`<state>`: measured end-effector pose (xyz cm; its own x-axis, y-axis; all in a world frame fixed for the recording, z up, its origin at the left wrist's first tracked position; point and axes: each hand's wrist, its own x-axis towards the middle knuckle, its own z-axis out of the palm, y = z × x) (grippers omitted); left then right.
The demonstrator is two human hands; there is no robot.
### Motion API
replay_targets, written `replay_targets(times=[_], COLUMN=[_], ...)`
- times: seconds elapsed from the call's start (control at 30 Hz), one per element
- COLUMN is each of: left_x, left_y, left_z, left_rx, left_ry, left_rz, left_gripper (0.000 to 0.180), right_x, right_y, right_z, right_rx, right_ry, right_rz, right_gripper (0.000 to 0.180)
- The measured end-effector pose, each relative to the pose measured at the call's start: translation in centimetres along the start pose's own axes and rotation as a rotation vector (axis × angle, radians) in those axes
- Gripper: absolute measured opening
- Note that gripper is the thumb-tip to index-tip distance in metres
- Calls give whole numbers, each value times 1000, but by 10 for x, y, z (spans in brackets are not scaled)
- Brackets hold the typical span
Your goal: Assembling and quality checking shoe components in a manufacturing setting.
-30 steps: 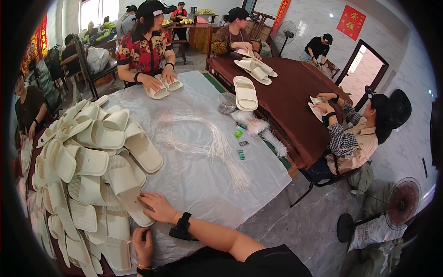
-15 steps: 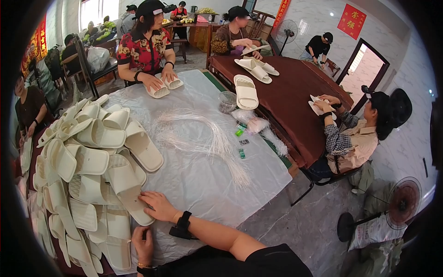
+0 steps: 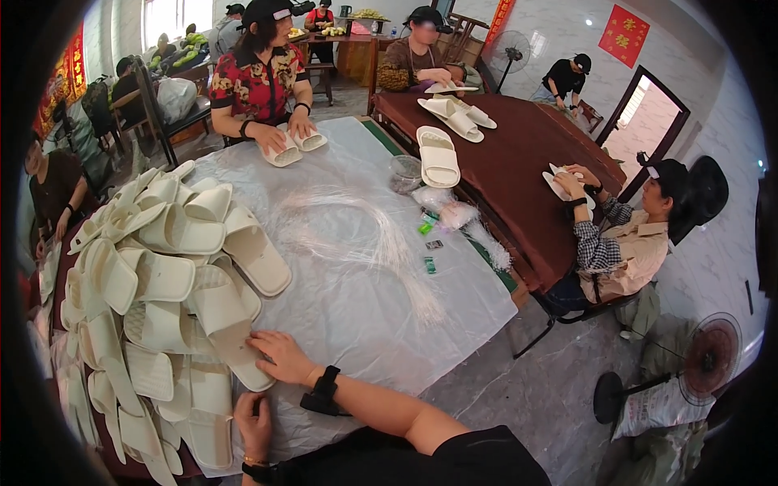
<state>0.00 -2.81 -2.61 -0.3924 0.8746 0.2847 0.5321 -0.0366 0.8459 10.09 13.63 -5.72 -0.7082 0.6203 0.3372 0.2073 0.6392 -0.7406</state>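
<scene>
A big heap of white slippers covers the left side of a table under a clear plastic sheet. My right hand lies flat, fingers spread, on the toe end of one slipper at the heap's near edge; a black band sits on that wrist. My left hand rests lower down by the table's front edge, touching another slipper, and grips nothing. A bundle of thin clear strands lies in the middle of the sheet.
A person in a flowered shirt across the table holds a slipper pair. On the right, other people work at a brown table with more slippers. Small packets lie at the sheet's right edge. A floor fan stands at the right.
My hands stay where they were on the slippers. The seated person at the brown table has shifted their hands slightly.
</scene>
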Motion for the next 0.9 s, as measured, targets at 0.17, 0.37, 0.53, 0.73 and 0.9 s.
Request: replay_targets(times=[0.17, 0.37, 0.53, 0.73, 0.9], left_x=[0, -1, -1, 0, 0], left_y=[0, 0, 2, 2, 4], left_z=[-1, 0, 0, 1, 1], left_rx=[28, 28, 19, 18, 19], left_ry=[-3, 4, 6, 9, 5], left_rz=[8, 9, -4, -1, -3], left_gripper=[7, 8, 8, 8, 7], right_x=[0, 0, -1, 0, 0], right_y=[-2, -3, -3, -3, -2], right_z=[-2, -2, -2, -3, -2], right_rx=[5, 11, 7, 6, 19], right_ry=[-1, -8, -16, -7, -7], right_rz=[-2, 2, 18, 18, 10], right_gripper=[55, 55, 54, 54, 54])
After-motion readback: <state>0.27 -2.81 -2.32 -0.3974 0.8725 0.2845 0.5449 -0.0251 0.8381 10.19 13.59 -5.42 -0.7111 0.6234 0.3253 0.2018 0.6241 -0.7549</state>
